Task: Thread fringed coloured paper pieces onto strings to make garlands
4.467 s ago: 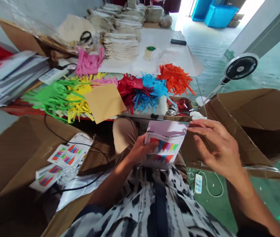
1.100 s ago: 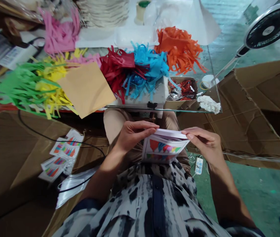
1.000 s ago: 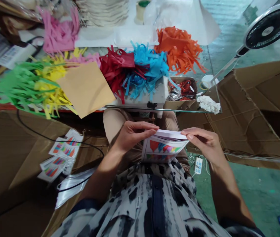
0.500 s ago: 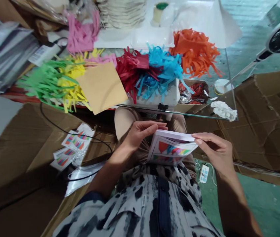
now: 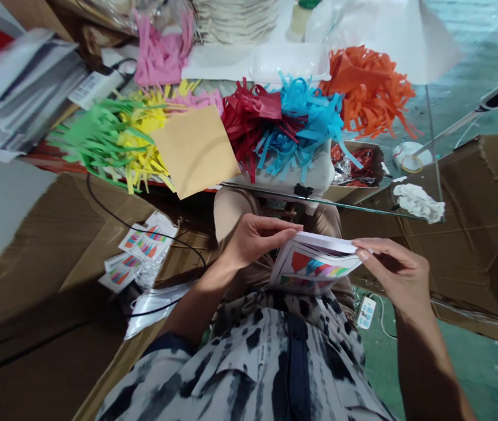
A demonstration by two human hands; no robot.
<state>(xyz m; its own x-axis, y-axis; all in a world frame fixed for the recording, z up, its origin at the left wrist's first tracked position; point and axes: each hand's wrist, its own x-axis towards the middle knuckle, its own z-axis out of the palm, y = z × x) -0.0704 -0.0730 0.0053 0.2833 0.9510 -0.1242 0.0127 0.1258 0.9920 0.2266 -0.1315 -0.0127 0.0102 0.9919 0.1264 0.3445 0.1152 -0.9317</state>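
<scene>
A white packet with a printed picture of colourful tassels is held above my lap, tilted, with its top edge slightly parted. My left hand pinches its upper left corner between thumb and fingers. At the upper right corner, my right hand grips the edge in the same way. What lies inside the packet is hidden. Beyond my hands, on the glass tabletop, a tan paper square rests on fringed paper tassels in green, yellow, dark red and blue.
Orange tassels and pink ones lie further back. A box of wrapped red items and crumpled white tissue are at the right. Several printed cards sit at lower left near a black cable. Cardboard flanks me.
My view has turned a little to the left, so the scene sits further right. Both hands keep their hold on the packet, whose pose looks nearly the same.
</scene>
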